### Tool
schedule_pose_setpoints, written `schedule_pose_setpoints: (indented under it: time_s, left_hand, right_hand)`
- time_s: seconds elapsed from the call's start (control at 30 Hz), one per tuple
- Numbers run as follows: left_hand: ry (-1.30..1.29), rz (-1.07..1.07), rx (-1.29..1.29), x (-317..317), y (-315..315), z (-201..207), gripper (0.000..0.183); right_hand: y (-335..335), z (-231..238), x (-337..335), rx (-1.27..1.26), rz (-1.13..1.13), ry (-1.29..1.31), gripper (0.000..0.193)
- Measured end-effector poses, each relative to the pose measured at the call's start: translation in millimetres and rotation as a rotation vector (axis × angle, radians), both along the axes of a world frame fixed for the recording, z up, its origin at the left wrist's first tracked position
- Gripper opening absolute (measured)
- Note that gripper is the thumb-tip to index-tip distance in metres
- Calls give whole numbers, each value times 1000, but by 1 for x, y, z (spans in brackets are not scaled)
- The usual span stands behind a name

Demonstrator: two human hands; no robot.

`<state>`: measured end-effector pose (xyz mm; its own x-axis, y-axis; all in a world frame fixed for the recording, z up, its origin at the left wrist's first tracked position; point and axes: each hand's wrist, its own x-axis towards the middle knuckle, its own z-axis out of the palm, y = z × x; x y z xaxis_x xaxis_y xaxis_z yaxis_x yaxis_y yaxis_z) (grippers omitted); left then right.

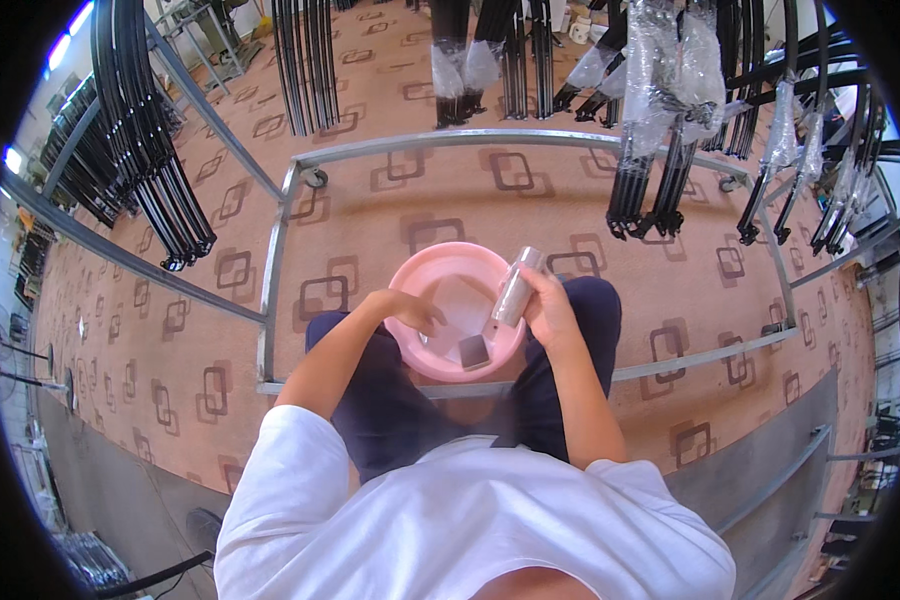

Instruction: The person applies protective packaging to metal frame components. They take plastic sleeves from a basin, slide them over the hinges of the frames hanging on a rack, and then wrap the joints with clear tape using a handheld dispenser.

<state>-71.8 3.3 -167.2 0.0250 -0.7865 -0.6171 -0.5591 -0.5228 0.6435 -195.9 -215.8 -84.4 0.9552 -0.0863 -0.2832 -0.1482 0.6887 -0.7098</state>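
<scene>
Head view: translucent grey cylinder (513, 294), tilted, at the right side of the pink basin (422, 266); right hand (550, 300) gripping it. Left hand (413, 309) reaches into basin, fingers downward (can't tell if holding anything), dark square block (474, 351) nearby.

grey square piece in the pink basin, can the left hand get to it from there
Likely yes: the left hand is over the pink basin, with nothing visibly blocking the grey square piece.
</scene>
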Motion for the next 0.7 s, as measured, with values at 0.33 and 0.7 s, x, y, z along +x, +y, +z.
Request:
schedule_pose_setpoints:
  time_s: [0.33,0.7]
  left_hand:
    - [-95,441,-338,16,28,26,40]
    - [-550,597,-168,8,82,72,48]
  right_hand:
    - [63,-82,4,-487,191,297,43]
    - [102,-212,-6,-1246,227,554,35]
